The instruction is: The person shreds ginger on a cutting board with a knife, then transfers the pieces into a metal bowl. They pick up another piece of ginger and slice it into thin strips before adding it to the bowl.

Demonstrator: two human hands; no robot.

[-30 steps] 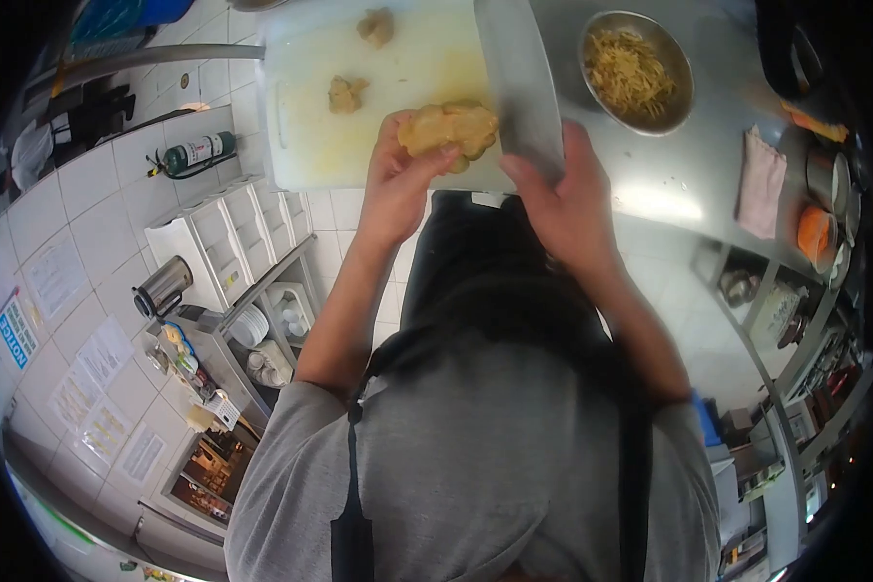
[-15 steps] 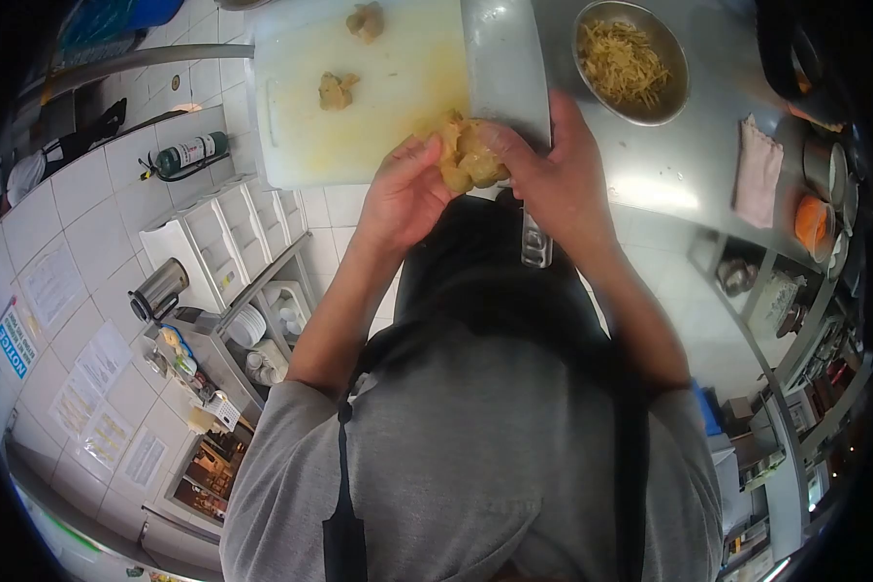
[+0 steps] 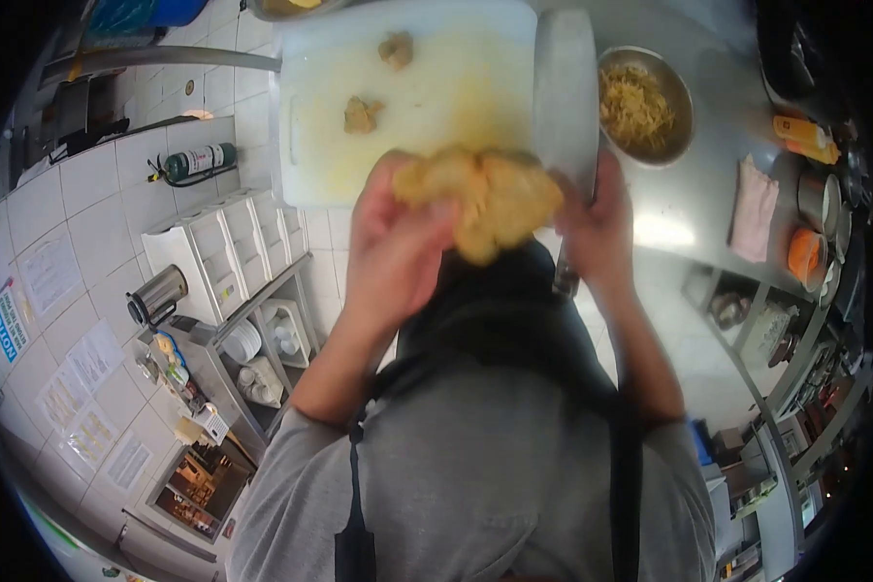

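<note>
A yellow-brown, lumpy piece of pickled vegetable (image 3: 480,199) hangs in the air in front of my body, blurred by motion and spread wide. My left hand (image 3: 393,233) is closed on its left side, thumb across the front. At its right edge is my right hand (image 3: 597,218), closed round a broad-bladed cleaver (image 3: 565,92). The blade points away over the right edge of the cutting board (image 3: 325,179), and the handle end shows below the hand. Whether the right fingers also pinch the vegetable is blurred. Two smaller lumps, one farther (image 3: 396,50) and one nearer (image 3: 363,114), lie on the board.
Right of the cleaver, a metal bowl (image 3: 687,131) holds yellowish shreds. A folded pink cloth (image 3: 754,209) lies on the steel counter (image 3: 664,184), with pots and an orange container (image 3: 807,254) farther right. White drawers (image 3: 213,257) stand low on the left.
The vegetable has come nearer my body and opened out wider between the hands. My right hand has moved right and down with the cleaver. Board and bowl appear shifted in the view.
</note>
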